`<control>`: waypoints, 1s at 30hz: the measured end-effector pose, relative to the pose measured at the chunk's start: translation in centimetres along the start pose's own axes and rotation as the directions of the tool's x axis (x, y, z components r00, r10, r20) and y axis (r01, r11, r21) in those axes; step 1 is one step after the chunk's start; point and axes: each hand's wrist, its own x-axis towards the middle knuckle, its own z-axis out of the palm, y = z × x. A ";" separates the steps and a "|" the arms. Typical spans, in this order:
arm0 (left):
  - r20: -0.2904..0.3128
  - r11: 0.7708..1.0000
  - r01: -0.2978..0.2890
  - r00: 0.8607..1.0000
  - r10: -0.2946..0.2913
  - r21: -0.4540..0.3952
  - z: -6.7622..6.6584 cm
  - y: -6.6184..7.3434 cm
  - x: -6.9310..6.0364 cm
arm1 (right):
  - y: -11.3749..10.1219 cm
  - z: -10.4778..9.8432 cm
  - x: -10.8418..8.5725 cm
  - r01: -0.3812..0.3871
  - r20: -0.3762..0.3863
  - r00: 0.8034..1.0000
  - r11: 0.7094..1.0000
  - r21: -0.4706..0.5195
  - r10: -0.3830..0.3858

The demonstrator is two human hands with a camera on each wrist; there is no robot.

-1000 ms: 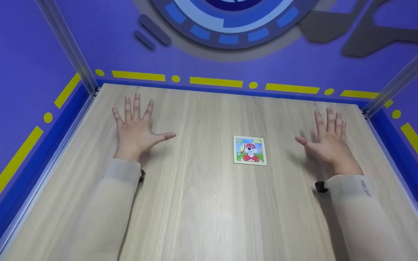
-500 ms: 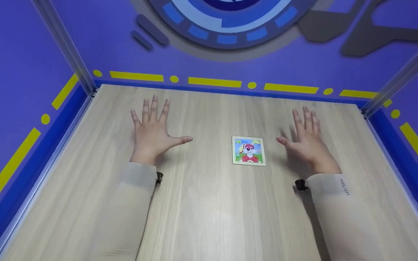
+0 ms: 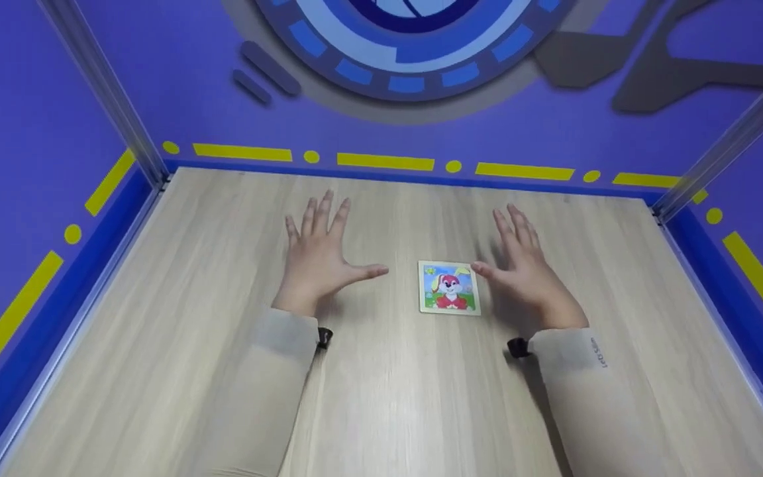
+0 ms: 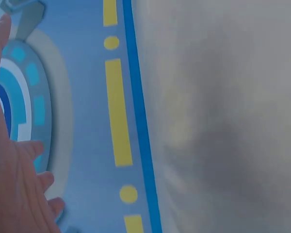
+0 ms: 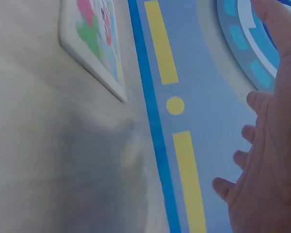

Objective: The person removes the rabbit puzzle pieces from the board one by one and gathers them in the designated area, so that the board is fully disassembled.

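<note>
A small square picture board (image 3: 449, 289) with a red and white rabbit lies flat on the wooden table (image 3: 381, 397). To its left, my left hand (image 3: 318, 262) is spread with the thumb pointing at the board, holding nothing. My right hand (image 3: 528, 275) is spread at the board's right; its thumb tip overlaps the upper right corner in the head view, and I cannot tell whether it touches. In the right wrist view, the board (image 5: 94, 39) stands apart from the palm and fingers of the right hand (image 5: 271, 145). Only the left hand (image 4: 14, 179) and bare table show in the left wrist view.
A blue-purple back wall (image 3: 381, 142) with yellow dashes and a round emblem rises behind the table. Similar side walls stand at left and right, with metal posts (image 3: 106, 86) at the corners. Dark wrist straps (image 3: 324, 338) show at both cuffs.
Both hands have moved inward, the left one rightward and the right one leftward, toward the board. The head view has shifted slightly. The board has stayed in place on the table.
</note>
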 end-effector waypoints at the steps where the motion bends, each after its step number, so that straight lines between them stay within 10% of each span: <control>1: 0.005 1.000 -0.007 1.000 0.007 -0.015 0.2 0.3 0.0 | -0.1 0.2 0.0 0.000 0.013 1.000 1.000 0.018 0.000; 10: 0.084 0.988 -0.090 0.991 0.101 -0.127 1.7 2.4 0.6 | -1.0 1.9 0.4 0.011 0.057 0.998 0.986 0.164 -0.021; 30: 0.304 0.928 -0.214 0.902 0.308 -0.306 5.8 5.7 1.6 | -2.5 4.8 1.7 0.001 0.131 0.991 0.964 0.265 -0.037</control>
